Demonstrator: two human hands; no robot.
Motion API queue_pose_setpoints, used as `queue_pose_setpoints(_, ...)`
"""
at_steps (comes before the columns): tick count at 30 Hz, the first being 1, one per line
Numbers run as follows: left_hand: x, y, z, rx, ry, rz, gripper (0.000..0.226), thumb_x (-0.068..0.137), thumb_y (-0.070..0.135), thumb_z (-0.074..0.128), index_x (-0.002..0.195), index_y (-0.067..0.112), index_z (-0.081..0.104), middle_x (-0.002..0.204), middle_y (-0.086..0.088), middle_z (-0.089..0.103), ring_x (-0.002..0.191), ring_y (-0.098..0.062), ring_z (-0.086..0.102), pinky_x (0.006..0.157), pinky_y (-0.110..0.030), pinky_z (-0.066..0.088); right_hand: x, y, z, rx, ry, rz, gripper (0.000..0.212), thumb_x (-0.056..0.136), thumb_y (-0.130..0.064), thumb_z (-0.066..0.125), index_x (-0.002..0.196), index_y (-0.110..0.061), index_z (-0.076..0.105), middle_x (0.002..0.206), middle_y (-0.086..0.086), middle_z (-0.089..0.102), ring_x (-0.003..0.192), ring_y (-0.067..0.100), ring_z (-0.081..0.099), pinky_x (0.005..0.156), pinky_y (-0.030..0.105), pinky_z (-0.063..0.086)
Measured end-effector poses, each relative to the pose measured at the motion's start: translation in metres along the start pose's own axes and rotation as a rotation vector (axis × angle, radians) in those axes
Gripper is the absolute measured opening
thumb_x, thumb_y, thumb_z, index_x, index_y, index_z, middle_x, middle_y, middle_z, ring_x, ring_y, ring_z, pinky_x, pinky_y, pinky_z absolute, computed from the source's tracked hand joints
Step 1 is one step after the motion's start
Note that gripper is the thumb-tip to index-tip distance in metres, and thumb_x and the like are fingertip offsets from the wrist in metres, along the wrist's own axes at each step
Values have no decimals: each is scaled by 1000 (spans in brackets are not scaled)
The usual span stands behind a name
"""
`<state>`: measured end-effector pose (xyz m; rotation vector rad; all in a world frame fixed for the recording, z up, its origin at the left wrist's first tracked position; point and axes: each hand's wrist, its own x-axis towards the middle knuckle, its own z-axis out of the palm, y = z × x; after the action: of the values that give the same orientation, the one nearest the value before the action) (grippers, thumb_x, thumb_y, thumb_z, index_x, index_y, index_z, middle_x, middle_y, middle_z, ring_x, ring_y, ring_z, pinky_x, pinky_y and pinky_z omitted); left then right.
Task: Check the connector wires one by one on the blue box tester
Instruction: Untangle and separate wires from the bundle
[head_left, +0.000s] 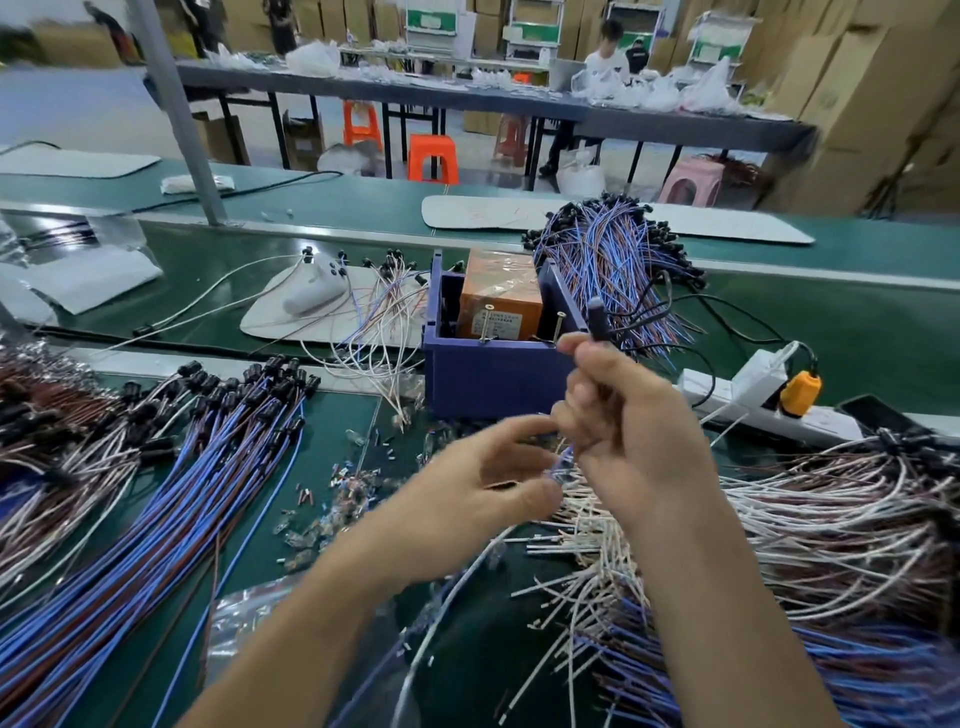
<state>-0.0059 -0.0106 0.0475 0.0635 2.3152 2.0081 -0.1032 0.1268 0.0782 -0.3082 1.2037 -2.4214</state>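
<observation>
The blue box tester (483, 374) stands mid-table with an orange unit (501, 293) inside and two upright metal pins (560, 325) at its near edge. My right hand (623, 421) grips a connector wire just in front of the box, its black connector (597, 319) pointing up beside the pins. My left hand (483, 488) is lower and to the left, its fingertips pinching the wire's blue lower part (563, 460). The picture is blurred around the fingers.
Blue and brown wires with black connectors (171, 467) lie fanned at the left. White and brown wires (805, 519) pile up at the right. Another bundle (618, 260) lies behind the box. A white power strip (748, 400) sits right of it. Small loose bits (337, 499) litter the mat.
</observation>
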Motion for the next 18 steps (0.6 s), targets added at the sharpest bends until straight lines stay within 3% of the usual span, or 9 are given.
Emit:
queue_pose_setpoints(2,1,-1,12,31,-88,-25,39,95,18,70,130,33,62,101,0,77,80,-13,71,76,-21,56,4,-11,2,106,159,-79,38,90,-4,61,54,-17,63,48,-2,43,37,10,22,40,22,25)
queue_pose_setpoints(4,0,-4,7,38,-85,-84,29,99,9,62,122,26,70,73,-1,71,48,-11,53,48,-19,44,6,-23,-5,140,272,-136,36,95,-6,60,60,-15,62,47,-3,41,37,10,21,39,22,27)
queue_pose_setpoints(6,-1,-5,-12,56,-10,-124,25,100,7,61,104,25,79,61,0,65,43,-8,41,43,-16,33,6,-34,-21,93,326,-163,24,100,-12,56,78,-9,66,48,-4,39,39,9,21,40,21,25)
queue_pose_setpoints(9,-5,-5,-45,242,212,-125,28,93,15,73,85,40,81,61,4,71,50,-14,47,50,-23,38,3,-42,-46,-153,341,-102,28,104,-17,51,88,-2,69,47,-2,39,39,9,21,40,22,19)
queue_pose_setpoints(13,-11,-10,-64,589,543,-101,22,75,36,88,75,55,76,61,19,72,58,2,67,60,-22,55,-11,-42,-52,-930,177,25,30,97,-12,62,71,-7,77,54,4,58,41,13,36,42,23,26)
queue_pose_setpoints(14,-10,-10,-62,563,537,-70,21,73,36,89,73,53,76,60,19,71,55,4,65,56,-18,52,-15,-41,-47,-1089,93,55,29,96,-16,65,71,-10,79,63,0,69,46,13,49,48,26,33)
queue_pose_setpoints(16,-7,-8,-52,465,396,-42,12,70,36,89,70,44,80,60,14,72,50,4,60,50,-12,45,-22,-33,-32,-1254,-71,119,22,96,-26,69,79,-20,82,84,-8,79,80,13,71,71,38,50)
queue_pose_setpoints(17,-6,-7,-45,412,321,-32,8,68,39,88,71,41,81,60,12,72,50,4,57,51,-14,44,-23,-26,-24,-1276,-136,142,17,95,-31,69,86,-25,82,90,-6,79,93,20,72,85,46,53)
queue_pose_setpoints(18,-5,-6,-40,356,268,-10,9,66,42,86,72,37,82,59,9,71,50,1,56,52,-16,44,-23,-18,-17,-1279,-193,155,16,95,-36,68,92,-27,81,89,-3,79,93,26,72,88,47,53)
